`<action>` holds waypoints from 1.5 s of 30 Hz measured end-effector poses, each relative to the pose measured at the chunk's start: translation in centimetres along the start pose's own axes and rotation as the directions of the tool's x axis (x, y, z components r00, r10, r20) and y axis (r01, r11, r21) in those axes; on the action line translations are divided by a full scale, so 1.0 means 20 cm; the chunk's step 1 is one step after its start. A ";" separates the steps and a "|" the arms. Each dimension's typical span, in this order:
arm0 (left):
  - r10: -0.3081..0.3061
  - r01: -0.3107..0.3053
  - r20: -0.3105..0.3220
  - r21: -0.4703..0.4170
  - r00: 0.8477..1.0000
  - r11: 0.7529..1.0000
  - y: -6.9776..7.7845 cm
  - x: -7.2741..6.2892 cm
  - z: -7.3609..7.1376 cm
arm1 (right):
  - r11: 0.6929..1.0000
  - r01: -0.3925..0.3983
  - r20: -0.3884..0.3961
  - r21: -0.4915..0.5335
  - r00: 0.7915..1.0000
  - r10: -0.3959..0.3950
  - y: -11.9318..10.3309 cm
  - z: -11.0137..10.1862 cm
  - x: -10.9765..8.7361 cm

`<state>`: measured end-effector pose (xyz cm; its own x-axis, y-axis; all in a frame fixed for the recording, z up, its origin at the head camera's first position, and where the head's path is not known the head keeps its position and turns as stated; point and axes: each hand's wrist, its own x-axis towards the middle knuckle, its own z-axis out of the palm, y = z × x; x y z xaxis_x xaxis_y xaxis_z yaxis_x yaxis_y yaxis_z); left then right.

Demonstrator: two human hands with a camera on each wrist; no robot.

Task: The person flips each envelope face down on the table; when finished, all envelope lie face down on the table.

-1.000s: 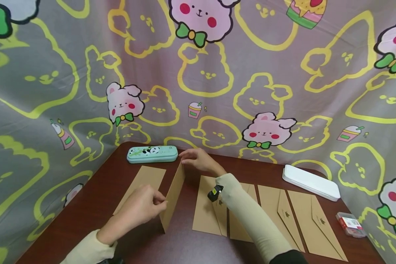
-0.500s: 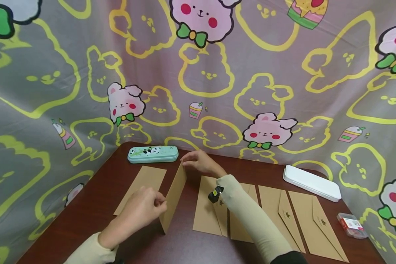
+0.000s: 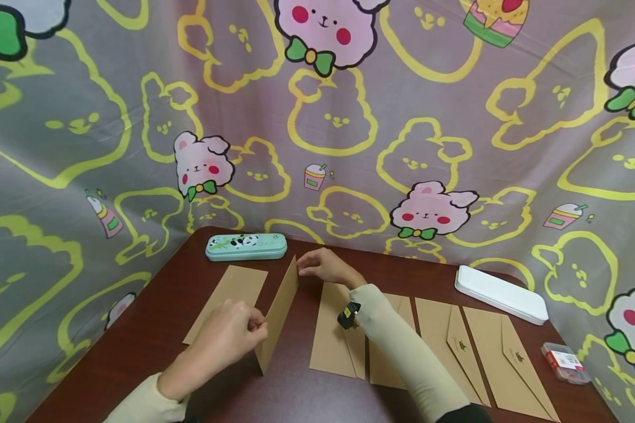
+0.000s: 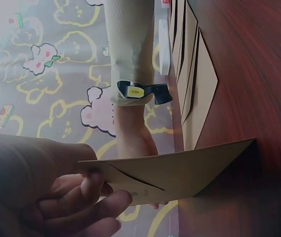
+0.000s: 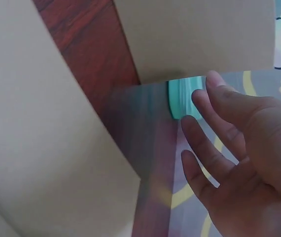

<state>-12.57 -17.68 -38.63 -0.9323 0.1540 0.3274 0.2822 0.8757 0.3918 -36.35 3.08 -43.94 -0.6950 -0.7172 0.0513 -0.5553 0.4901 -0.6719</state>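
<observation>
My left hand [image 3: 227, 326] pinches the near upper part of a brown kraft envelope [image 3: 279, 320], which stands on its long edge on the table. In the left wrist view, thumb and fingers meet on this envelope [image 4: 185, 170], its flap line facing the hand. Beside the far end is my right hand [image 3: 325, 265]. The right wrist view shows that right hand [image 5: 251, 138] with loosely spread fingers, the thumb tip right at the envelope's edge and nothing gripped. A flat envelope [image 3: 238, 282] lies left of the upright one, partly behind the left hand.
Several more envelopes [image 3: 439, 329] lie flat in a row on the right, some partly under the right sleeve. A mint panda pencil case [image 3: 246, 248] sits at the back left. A white case [image 3: 500, 294] and a small clear box [image 3: 565, 363] are on the right.
The right hand has let go of the upright envelope's far top corner and shifted slightly right and down. The left hand keeps its hold, nearly still.
</observation>
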 end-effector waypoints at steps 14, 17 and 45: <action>0.022 -0.022 0.003 0.016 1.000 1.000 0.02 0.01 0.00 | 0.997 -0.062 0.025 -0.051 0.998 0.064 0.07 0.07 0.02; 0.043 -0.043 -0.013 0.013 0.999 0.999 0.02 0.01 0.00 | 0.996 -0.070 0.018 -0.047 0.997 0.071 0.08 0.08 0.02; -0.006 0.019 0.071 -0.178 0.997 0.984 -0.05 0.01 -0.04 | 0.994 0.044 0.076 -0.101 0.996 -0.036 0.07 0.07 0.03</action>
<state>-12.83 -18.94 -38.22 -0.9478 0.1806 0.2629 0.3003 0.7832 0.5445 -36.93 2.68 -45.99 -0.6376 -0.7701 0.0194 -0.6286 0.5055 -0.5910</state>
